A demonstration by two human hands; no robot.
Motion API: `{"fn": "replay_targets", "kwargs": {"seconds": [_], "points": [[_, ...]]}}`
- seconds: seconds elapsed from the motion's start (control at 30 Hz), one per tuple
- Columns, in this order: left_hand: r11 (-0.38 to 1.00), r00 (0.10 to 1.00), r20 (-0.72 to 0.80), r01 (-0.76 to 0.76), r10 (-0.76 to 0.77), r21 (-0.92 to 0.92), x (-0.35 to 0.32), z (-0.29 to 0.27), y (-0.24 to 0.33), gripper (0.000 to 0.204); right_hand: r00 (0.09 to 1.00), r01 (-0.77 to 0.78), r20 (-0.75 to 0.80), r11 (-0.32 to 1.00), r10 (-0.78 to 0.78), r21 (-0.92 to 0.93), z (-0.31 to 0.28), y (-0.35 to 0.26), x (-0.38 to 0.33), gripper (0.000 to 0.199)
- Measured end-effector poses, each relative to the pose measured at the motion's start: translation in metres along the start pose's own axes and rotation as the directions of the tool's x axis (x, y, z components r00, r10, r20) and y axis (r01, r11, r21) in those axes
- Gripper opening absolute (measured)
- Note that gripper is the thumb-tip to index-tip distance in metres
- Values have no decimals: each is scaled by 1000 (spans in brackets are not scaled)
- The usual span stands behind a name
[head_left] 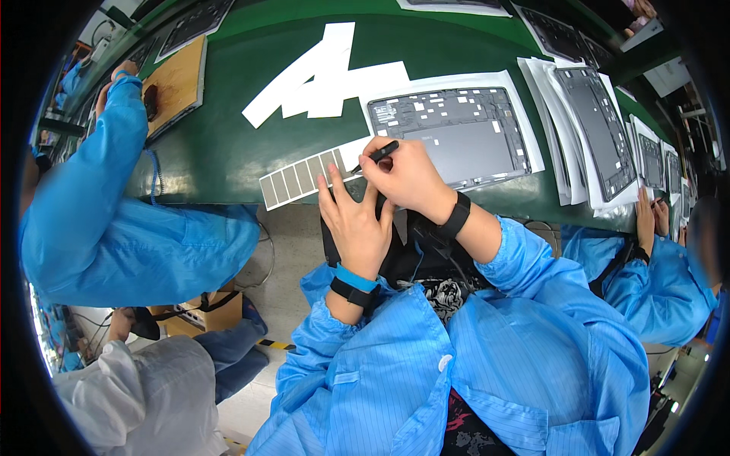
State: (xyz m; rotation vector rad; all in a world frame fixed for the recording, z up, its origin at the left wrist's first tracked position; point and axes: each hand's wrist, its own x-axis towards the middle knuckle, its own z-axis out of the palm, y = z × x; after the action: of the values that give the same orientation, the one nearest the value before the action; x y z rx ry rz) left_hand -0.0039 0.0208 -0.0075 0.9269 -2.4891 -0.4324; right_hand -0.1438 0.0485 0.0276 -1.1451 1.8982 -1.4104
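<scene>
My right hand (411, 178) grips slim black tweezers (380, 153) like a pen, their tip pointing down at the right part of a white strip. This strip of stickers (293, 182) carries a row of grey-brown rectangles and lies at the table's near edge. My left hand (356, 228) rests on the strip with fingers stretched and apart, pressing its lower edge. Just right of the strip, partly behind my right hand, a dark grey tablet-like housing (464, 137) lies on a white sheet (525, 125). Small white pieces dot its upper part.
Overlapping white paper strips (327, 76) lie beyond on the green table (236, 152). More housings (597, 129) on white sheets stand at the right. A brown board (179, 83) lies at the left. Co-workers in blue (137, 251) sit close on both sides.
</scene>
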Motion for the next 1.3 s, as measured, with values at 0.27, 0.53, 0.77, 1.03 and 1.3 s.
{"fn": "replay_targets", "kwargs": {"seconds": [0.27,0.53,0.77,1.03,1.3], "points": [[1000,1000,-3,-4,4,28,1,-3,2,49,986,-35,-147,960,79,279,5,-3,0,24],[997,994,-89,-52,58,61,22,-7,16,38,976,-78,-178,960,129,269,-52,26,28,21],[997,996,-74,-61,57,-57,54,8,11,36,983,-28,-172,985,58,171,-50,32,26,18],[996,991,-118,-74,68,-45,51,14,8,39,986,-54,-156,997,61,47,-50,33,27,14],[994,989,-124,-93,85,-56,50,15,5,41,995,-15,-101,998,21,66,-51,35,28,11]]}}
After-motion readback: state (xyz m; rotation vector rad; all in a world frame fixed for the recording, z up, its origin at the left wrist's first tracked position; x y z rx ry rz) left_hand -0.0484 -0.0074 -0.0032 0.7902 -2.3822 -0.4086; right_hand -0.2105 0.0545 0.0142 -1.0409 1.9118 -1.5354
